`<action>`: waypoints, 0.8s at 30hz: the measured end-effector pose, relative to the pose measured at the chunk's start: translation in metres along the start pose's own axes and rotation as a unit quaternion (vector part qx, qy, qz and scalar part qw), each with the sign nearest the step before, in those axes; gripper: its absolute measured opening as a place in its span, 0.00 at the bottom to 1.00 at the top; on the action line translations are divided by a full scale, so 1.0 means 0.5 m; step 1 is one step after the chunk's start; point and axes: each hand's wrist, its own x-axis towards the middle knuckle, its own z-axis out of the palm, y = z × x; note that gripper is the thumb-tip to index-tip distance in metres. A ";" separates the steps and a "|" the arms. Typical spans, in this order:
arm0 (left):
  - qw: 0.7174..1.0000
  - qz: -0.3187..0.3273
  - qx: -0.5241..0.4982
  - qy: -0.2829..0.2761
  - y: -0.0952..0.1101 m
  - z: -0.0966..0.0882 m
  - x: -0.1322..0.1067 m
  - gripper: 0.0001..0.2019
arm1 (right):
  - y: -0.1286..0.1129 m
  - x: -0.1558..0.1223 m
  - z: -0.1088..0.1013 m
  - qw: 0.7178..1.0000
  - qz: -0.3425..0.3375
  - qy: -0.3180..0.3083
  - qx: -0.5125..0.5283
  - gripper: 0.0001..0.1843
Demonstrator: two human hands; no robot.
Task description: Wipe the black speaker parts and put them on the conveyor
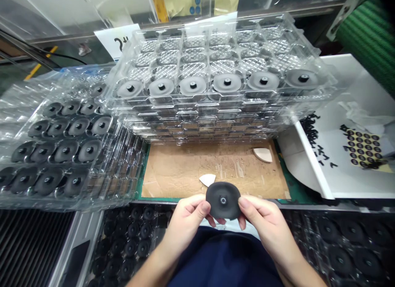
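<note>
I hold a round black disc part (222, 200) with a small hub in its middle, just over the near edge of the bench. My left hand (188, 219) pinches its left rim between thumb and fingers. My right hand (262, 223) grips its right rim the same way. Beyond the disc lies a brown cardboard mat (185, 172) with two small white teardrop pieces (207, 179) (263, 154) on it. Behind the mat stands a stack of clear plastic trays (212, 114); the top tray's front row holds several of the same discs (227, 82).
At the left lies another clear tray stack (61, 143) full of black discs. A white box (348, 126) at the right holds a sheet of small black ring stickers (364, 149). Below the bench edge, bins of black discs (132, 237) (348, 250) sit on both sides of my lap.
</note>
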 end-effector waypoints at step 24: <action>0.994 -0.025 -0.096 -0.046 -0.018 -0.017 -0.004 0.32 | 0.028 0.028 0.002 0.998 0.012 -0.053 -0.019 0.24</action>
